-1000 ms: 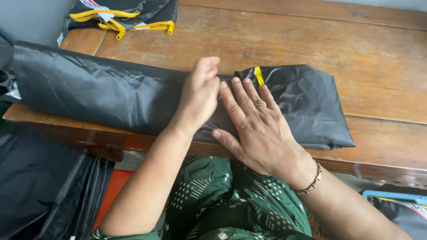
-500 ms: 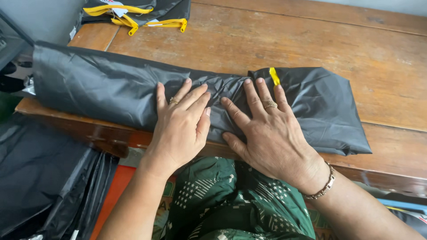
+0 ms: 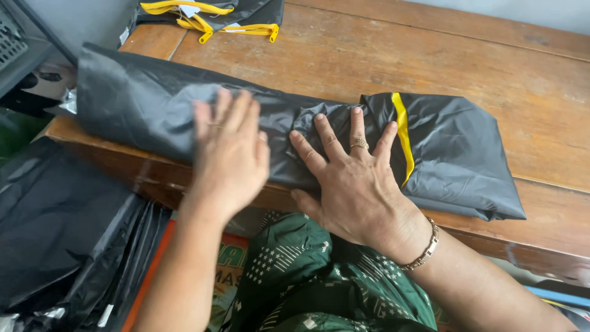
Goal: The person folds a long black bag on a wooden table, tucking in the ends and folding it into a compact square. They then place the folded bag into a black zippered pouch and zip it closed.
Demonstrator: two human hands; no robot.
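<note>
A long folded black garment [image 3: 184, 107] with a yellow stripe [image 3: 402, 135] is seen lying along the near edge of the wooden surface [image 3: 467, 67]. It is pressed flat by the left hand [image 3: 230, 157] and right hand [image 3: 353, 181], fingers spread, nothing gripped. More black-and-yellow fabric [image 3: 209, 13] is seen at the far left corner.

Two bare forearms are seen entering from the bottom of the frame, with no sleeves worn on either. A metal link bracelet [image 3: 424, 249] is worn on the wrist of the right hand [image 3: 356, 184] at lower right, and a gold-coloured ring [image 3: 359, 144] is seen on one of its fingers. A thin ring [image 3: 215, 125] is just made out on the blurred left hand [image 3: 230, 160]. At bottom centre, a dark green garment [image 3: 319, 283] printed with small pale dots and motifs is worn.
</note>
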